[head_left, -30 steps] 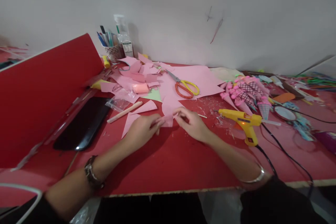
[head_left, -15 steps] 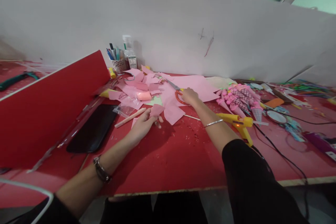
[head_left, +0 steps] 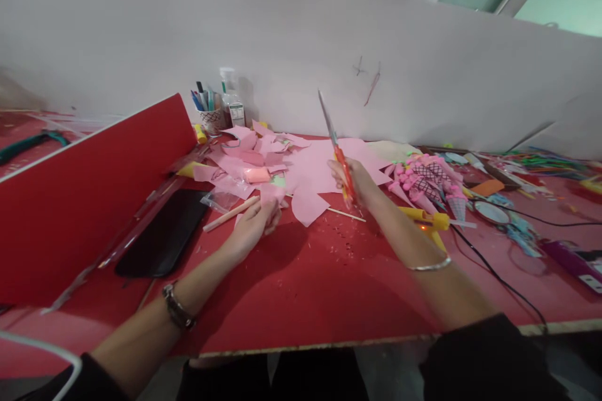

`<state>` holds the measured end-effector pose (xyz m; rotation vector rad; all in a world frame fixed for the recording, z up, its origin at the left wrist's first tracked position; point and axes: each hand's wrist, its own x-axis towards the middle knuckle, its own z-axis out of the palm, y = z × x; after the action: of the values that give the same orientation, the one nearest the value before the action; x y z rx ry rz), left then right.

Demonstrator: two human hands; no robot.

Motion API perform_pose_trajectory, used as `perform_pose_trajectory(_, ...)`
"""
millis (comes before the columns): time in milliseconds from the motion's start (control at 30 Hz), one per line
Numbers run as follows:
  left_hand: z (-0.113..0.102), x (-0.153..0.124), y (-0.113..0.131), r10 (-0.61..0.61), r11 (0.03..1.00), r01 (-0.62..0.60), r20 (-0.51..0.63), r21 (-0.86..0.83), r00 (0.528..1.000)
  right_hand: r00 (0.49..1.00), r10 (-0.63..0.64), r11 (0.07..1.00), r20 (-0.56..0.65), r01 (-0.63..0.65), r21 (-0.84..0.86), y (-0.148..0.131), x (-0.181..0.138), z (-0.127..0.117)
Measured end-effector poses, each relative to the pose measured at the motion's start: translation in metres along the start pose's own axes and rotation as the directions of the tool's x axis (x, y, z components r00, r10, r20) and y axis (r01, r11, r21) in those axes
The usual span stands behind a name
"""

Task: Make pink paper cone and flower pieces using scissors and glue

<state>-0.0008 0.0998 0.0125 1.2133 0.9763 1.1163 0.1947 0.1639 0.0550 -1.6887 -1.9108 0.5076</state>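
Observation:
My right hand (head_left: 353, 183) is closed around the handles of the orange and yellow scissors (head_left: 335, 141), lifted off the table with the blades pointing up and away. My left hand (head_left: 256, 220) rests on the red table (head_left: 329, 288) with its fingers pinched on a small pink paper piece (head_left: 273, 193). A heap of pink paper scraps (head_left: 254, 156) and a large pink sheet (head_left: 324, 166) lie just beyond both hands.
A red board (head_left: 89, 194) leans at the left over a black tray (head_left: 162, 235). A wooden stick (head_left: 230, 213), a pen cup (head_left: 209, 116) and a bottle (head_left: 230, 97) stand behind. At the right are a yellow glue gun (head_left: 430, 219), pink cones (head_left: 423, 178) and cables (head_left: 498, 276).
My right hand left the paper piece, reached to the scissors on the pink sheet, gripped them and raised them blades up. My left hand kept the pink piece and stayed put.

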Motion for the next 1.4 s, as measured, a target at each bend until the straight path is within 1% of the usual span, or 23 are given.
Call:
perform_pose_trajectory(33, 0.0, -0.001, 0.0, 0.009, 0.999, -0.009, -0.009, 0.031, 1.0, 1.0, -0.013, 0.997, 0.022, 0.011, 0.077, -0.001, -0.009, -0.002)
perform_pose_trajectory(67, 0.0, -0.002, -0.001, 0.021, 0.998, -0.019, -0.024, 0.066, 1.0, 0.998, -0.018, 0.966, 0.057, 0.002, 0.257, -0.002, -0.018, -0.004)
perform_pose_trajectory(100, 0.0, -0.003, -0.001, 0.036, 0.995, -0.031, -0.042, 0.099, 0.999, 0.996, -0.018, 0.93, 0.084, -0.015, 0.368, -0.003, -0.027, -0.005)
perform_pose_trajectory(133, 0.0, -0.003, -0.001, 0.056, 0.991, -0.048, -0.059, 0.121, 0.997, 0.996, -0.011, 0.913, 0.092, -0.027, 0.407, -0.003, -0.035, -0.006)
perform_pose_trajectory(167, -0.001, -0.003, -0.001, 0.082, 0.988, -0.072, -0.075, 0.134, 0.994, 0.996, -0.005, 0.911, 0.093, -0.033, 0.411, -0.002, -0.043, -0.007)
perform_pose_trajectory(233, -0.001, -0.004, 0.0, 0.141, 0.982, -0.125, -0.107, 0.142, 0.984, 0.994, -0.024, 0.938, 0.11, -0.016, 0.345, 0.0, -0.056, -0.006)
perform_pose_trajectory(300, -0.001, -0.004, 0.002, 0.173, 0.976, -0.151, -0.142, 0.155, 0.975, 0.986, -0.074, 0.959, 0.152, 0.028, 0.283, 0.002, -0.065, -0.002)
perform_pose_trajectory(433, -0.001, -0.005, 0.006, 0.17, 0.975, -0.13, -0.222, 0.181, 0.96, 0.958, -0.161, 0.974, 0.239, 0.114, 0.198, 0.002, -0.074, 0.004)
perform_pose_trajectory(533, 0.0, -0.007, 0.009, 0.19, 0.971, -0.142, -0.259, 0.194, 0.947, 0.961, -0.173, 0.98, 0.214, 0.145, 0.14, 0.0, -0.075, 0.005)
perform_pose_trajectory(667, -0.001, -0.007, 0.012, 0.192, 0.974, -0.157, -0.234, 0.161, 0.953, 0.965, -0.215, 0.977, 0.154, 0.215, 0.017, 0.002, -0.074, 0.005)
perform_pose_trajectory(767, -0.002, -0.006, 0.012, 0.21, 0.975, -0.186, -0.228, 0.124, 0.951, 0.96, -0.239, 0.961, 0.145, 0.256, -0.109, 0.005, -0.074, 0.004)
perform_pose_trajectory(867, -0.003, -0.005, 0.009, 0.213, 0.975, -0.192, -0.234, 0.112, 0.949, 0.957, -0.247, 0.943, 0.153, 0.274, -0.19, 0.007, -0.074, 0.003)
perform_pose_trajectory(967, -0.004, -0.003, 0.006, 0.234, 0.972, -0.215, -0.259, 0.099, 0.937, 0.952, -0.257, 0.929, 0.164, 0.291, -0.229, 0.008, -0.073, 0.001)
perform_pose_trajectory(1100, -0.007, 0.0, 0.002, 0.263, 0.965, -0.249, -0.301, 0.084, 0.917, 0.952, -0.238, 0.927, 0.193, 0.282, -0.247, 0.01, -0.073, -0.001)
perform_pose_trajectory(1267, -0.011, 0.002, 0.004, 0.314, 0.948, -0.312, -0.332, 0.061, 0.89, 0.953, -0.224, 0.927, 0.204, 0.273, -0.256, 0.012, -0.072, -0.001)
perform_pose_trajectory(1333, -0.01, 0.001, 0.005, 0.307, 0.951, -0.3, -0.331, 0.074, 0.892, 0.951, -0.226, 0.928, 0.21, 0.276, -0.251, 0.012, -0.073, -0.001)
perform_pose_trajectory(1400, -0.009, 0.0, 0.005, 0.28, 0.96, -0.263, -0.326, 0.096, 0.903, 0.948, -0.224, 0.93, 0.225, 0.277, -0.241, 0.011, -0.073, -0.001)
